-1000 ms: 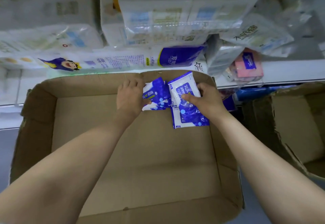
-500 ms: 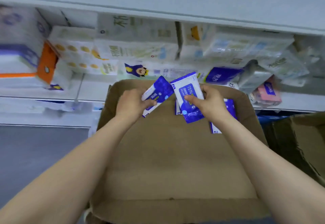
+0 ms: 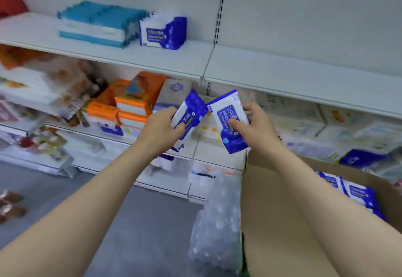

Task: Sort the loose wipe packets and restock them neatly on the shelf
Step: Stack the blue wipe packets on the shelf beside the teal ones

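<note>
both hands [image 3: 162, 132] [image 3: 256, 129] lifted from box [image 3: 272, 222], each gripping packet [image 3: 191, 113] [image 3: 228, 122].

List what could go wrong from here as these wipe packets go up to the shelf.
1. The left hand grips several packets at once; one might slip out on the way up.
2. The shelved blue packets stand in a leaning row; pushing more in could topple them.
3. The box sits under the right arm; a knock might shift it.
</note>
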